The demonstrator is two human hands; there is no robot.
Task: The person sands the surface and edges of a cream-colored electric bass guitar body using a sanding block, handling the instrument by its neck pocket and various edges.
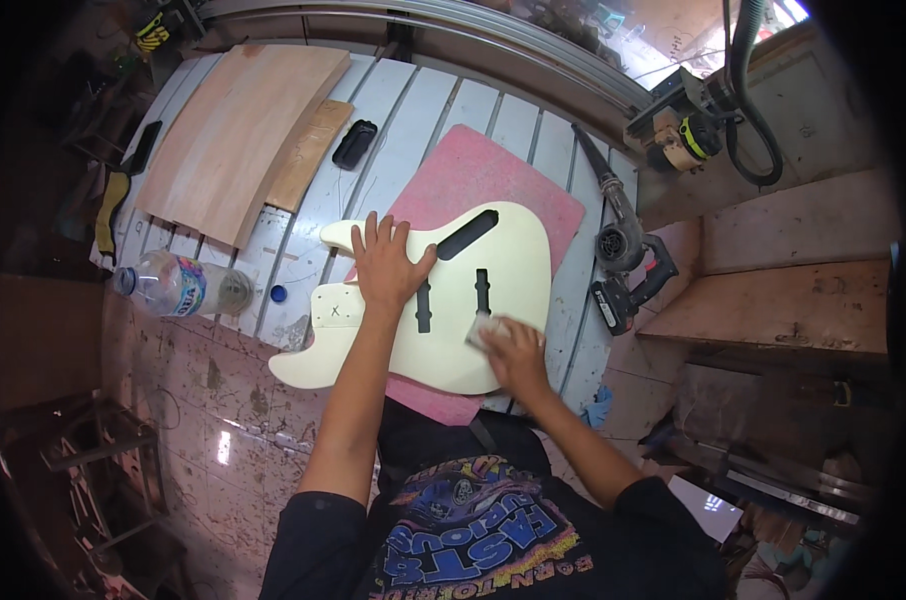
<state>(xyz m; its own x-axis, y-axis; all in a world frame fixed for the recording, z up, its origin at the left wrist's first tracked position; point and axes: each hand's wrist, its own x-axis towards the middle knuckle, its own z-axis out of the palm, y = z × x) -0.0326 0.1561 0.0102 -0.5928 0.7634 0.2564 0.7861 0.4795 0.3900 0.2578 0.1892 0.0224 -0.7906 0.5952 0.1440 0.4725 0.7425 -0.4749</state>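
Note:
A cream-white electric guitar body [518,250] lies flat with dark routed cavities in its face. Beneath it is a pink mat [473,165]. My left hand [388,260] rests on the body's upper left part, fingers spread and palm down. At the lower right of the body, my right hand [516,355] is closed around a small pale sanding pad [481,332], pressed against the surface beside a narrow slot. The fingers partly cover the pad, so its exact shape is hidden.
Large wooden boards [238,130] lie at the slatted white table's far left. A clear plastic bottle [183,283] on its side and a blue cap [279,293] are nearer. A black case [355,145] sits behind the body. At the right edge lies a cordless blower [623,245].

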